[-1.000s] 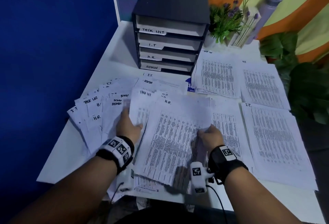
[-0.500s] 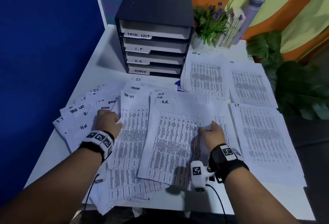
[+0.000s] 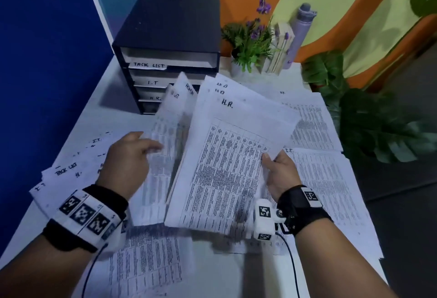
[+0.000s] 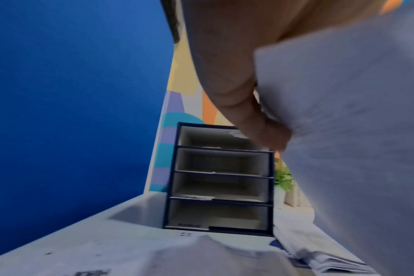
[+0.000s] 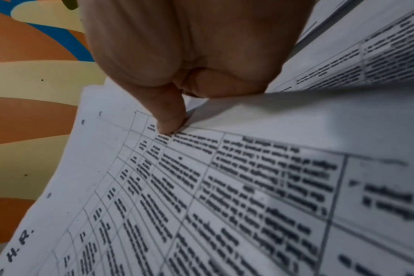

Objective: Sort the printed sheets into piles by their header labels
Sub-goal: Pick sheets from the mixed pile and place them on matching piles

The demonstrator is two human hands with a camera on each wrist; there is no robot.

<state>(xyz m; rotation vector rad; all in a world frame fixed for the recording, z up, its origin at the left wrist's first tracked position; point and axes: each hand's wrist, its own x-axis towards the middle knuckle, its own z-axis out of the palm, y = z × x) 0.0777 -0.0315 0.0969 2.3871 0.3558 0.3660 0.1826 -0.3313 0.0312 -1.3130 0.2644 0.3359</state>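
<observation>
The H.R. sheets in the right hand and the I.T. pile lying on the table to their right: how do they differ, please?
The H.R. sheets are lifted and tilted, pinched at their right edge by the right hand; the I.T. pile lies flat on the table, untouched. Their handwritten headers read H.R. and I.T. respectively. Both are white sheets printed with dense tables.

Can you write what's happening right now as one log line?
step: sorting | right hand: holds H.R. sheets | left hand: holds other sheets | trays: behind

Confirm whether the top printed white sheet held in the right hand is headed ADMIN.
No, the top sheet pinched by the right hand is headed H.R.
</observation>
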